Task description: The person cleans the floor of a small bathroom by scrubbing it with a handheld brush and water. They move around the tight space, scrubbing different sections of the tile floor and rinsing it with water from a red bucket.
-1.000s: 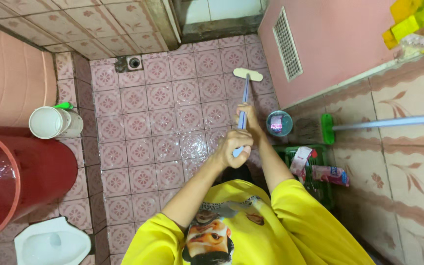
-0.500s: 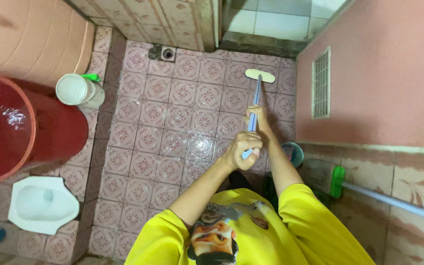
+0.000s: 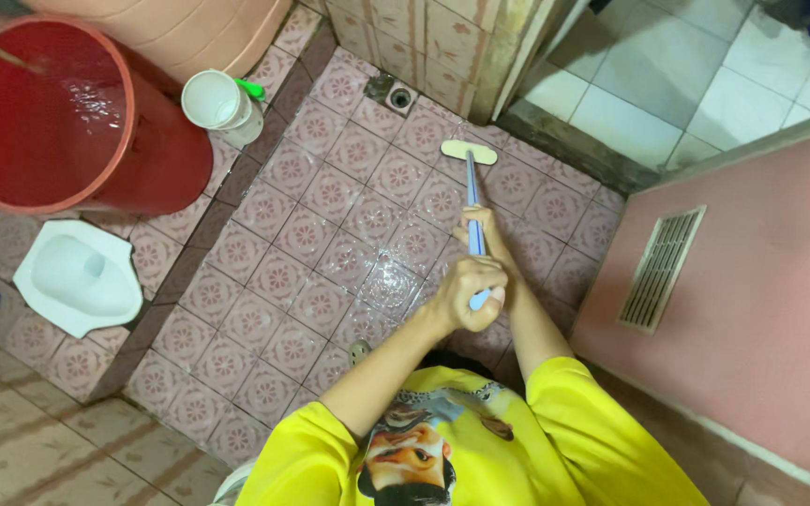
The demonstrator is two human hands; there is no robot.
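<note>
The long-handled brush (image 3: 472,197) stands on the wet tiled floor (image 3: 283,244), its pale flat head near the far edge of the floor, just before the door threshold (image 3: 564,141) and not far from the round drain (image 3: 400,96) in the far corner. The blue handle rises toward the person, so the head can press flat on the tiles. The left hand (image 3: 466,292) is closed around the near end of the handle, and the right hand (image 3: 482,230) is wrapped around it further down; two grips like this give force and direction. The right fingers are partly hidden, so I judge this grip as firm but cannot see it fully. At the left edge of the floor a red bucket (image 3: 58,117) holds water, with a white scoop (image 3: 217,101) just beside it. A white squat toilet (image 3: 77,276) sits on the raised step at the left. A pink wall (image 3: 752,319) with a vent closes the right side.
</note>
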